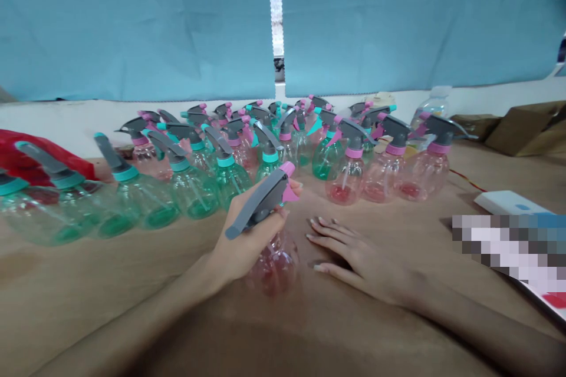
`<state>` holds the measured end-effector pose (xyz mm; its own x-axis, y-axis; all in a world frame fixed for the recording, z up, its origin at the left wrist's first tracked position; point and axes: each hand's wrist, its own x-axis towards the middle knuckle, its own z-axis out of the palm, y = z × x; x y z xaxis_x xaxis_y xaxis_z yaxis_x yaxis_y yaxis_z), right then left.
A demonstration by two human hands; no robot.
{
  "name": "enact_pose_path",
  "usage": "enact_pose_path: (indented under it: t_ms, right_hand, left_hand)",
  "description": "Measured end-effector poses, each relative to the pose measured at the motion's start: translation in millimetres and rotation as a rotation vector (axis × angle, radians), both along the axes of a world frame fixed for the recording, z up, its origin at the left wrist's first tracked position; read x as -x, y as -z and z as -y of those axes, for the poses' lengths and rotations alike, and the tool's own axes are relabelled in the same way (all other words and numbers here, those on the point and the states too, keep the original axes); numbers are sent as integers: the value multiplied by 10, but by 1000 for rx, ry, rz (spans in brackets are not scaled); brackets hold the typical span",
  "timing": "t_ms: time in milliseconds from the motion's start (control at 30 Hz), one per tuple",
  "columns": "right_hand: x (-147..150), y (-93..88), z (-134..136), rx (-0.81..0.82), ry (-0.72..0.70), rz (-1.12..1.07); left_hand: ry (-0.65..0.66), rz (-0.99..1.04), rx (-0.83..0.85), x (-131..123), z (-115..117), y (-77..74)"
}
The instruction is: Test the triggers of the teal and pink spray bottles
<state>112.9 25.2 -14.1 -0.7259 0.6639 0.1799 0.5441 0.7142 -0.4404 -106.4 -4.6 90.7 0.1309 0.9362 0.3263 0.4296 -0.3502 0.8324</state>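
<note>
A clear pink spray bottle (pixel 274 259) with a grey trigger head stands on the worktop (pixel 132 283). The left hand (pixel 247 241) has its fingers wrapped around its neck; the right hand (pixel 354 256) lies flat, fingers spread, just beside.

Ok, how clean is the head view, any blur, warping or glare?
Head view: soft, even light, no hard glare; wide-angle warp stretches the green bottles at left; left hand on the pink bottle reads slightly soft; a pixelated patch masks the right edge.
</note>
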Motion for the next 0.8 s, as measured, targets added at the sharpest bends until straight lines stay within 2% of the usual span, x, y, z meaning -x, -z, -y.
enact_pose_path:
  t_ms: [400, 633, 800]
  right_hand:
    - [2, -19, 4, -12, 4, 24]
    - [3, -3, -2, -23, 1, 25]
    - [16, -44, 10, -20, 6, 64]
  left_hand:
    - [-60, -20, -12, 13, 14, -5]
    - [-26, -23, -69, 35, 23, -1]
    - [55, 118, -5, -5, 26, -35]
